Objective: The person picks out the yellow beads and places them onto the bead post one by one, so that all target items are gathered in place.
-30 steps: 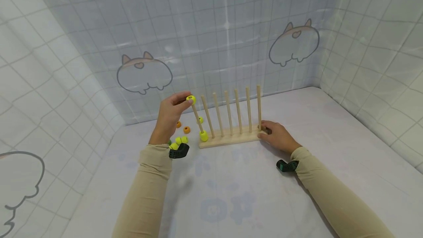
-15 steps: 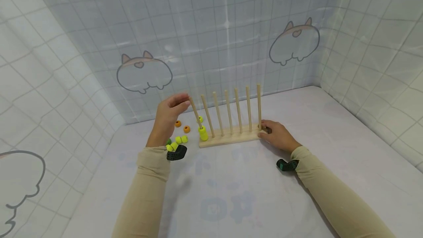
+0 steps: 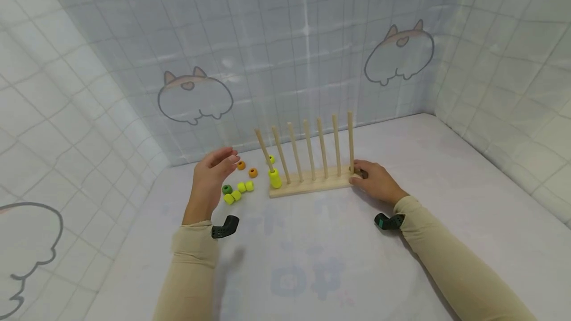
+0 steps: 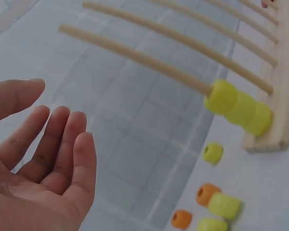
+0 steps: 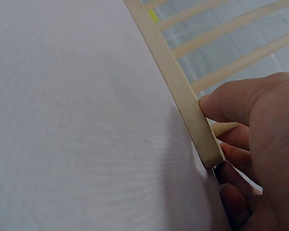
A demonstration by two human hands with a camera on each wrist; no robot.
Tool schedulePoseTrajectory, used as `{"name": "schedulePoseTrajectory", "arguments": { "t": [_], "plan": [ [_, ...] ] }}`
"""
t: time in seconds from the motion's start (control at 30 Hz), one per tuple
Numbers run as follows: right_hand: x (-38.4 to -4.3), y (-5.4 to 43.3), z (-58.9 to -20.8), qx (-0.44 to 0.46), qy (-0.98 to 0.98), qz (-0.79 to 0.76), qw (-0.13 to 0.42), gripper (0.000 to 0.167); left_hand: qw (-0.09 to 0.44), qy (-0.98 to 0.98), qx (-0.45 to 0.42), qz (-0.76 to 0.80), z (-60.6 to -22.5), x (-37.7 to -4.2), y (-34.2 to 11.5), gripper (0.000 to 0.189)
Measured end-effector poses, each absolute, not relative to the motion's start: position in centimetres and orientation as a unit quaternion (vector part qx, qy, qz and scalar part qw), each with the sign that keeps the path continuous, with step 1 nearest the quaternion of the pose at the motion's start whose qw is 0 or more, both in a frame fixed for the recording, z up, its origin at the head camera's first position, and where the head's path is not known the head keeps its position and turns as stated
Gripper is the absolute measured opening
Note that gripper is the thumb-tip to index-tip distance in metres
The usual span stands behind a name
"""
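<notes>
A wooden peg rack [image 3: 312,187] with a row of upright pegs stands mid-table. Three yellow beads [image 4: 241,107] are stacked at the foot of its leftmost peg [image 4: 135,57]. My left hand [image 3: 207,177] hovers left of that peg, above the loose beads, fingers loosely bent and nothing between them. At the rack's right end, my right hand [image 3: 378,182] holds the base, thumb [image 5: 221,103] on its near side and the other fingers around the far side and end.
Left of the rack lie loose beads: several yellow ones [image 3: 242,187], a green bead [image 3: 227,189] and two orange beads [image 3: 253,173]. Another yellow bead [image 3: 271,159] sits behind the leftmost peg. A tile-patterned sheet [image 3: 285,53] rises behind the table [image 3: 303,241].
My left hand let go of a yellow bead at the leftmost peg's top; the bead dropped onto the stack. The hand then moved left and down. My right hand stayed on the base.
</notes>
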State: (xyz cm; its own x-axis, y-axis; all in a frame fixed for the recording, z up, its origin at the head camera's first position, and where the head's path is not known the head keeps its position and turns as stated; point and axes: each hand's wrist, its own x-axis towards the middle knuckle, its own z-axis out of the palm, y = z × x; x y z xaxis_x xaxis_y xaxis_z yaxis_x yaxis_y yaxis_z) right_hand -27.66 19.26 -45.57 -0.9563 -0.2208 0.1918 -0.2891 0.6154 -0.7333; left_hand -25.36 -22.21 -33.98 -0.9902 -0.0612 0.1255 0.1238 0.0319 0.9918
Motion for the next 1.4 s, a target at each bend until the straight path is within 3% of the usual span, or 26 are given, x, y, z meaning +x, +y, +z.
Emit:
{"name": "schedulePoseTrajectory", "arguments": {
  "t": [0.6,1.4],
  "plan": [
    [-27.5,19.4,-45.8,0.14,-0.898,0.415,0.042,0.047,0.057,-0.723,0.102,-0.68,-38.3,-24.6,-25.9,0.05],
    [-27.5,19.2,-45.6,0.14,-0.897,0.417,0.038,0.047,0.052,-0.787,0.145,-0.598,-41.9,-24.4,-28.5,0.047]
  ]
}}
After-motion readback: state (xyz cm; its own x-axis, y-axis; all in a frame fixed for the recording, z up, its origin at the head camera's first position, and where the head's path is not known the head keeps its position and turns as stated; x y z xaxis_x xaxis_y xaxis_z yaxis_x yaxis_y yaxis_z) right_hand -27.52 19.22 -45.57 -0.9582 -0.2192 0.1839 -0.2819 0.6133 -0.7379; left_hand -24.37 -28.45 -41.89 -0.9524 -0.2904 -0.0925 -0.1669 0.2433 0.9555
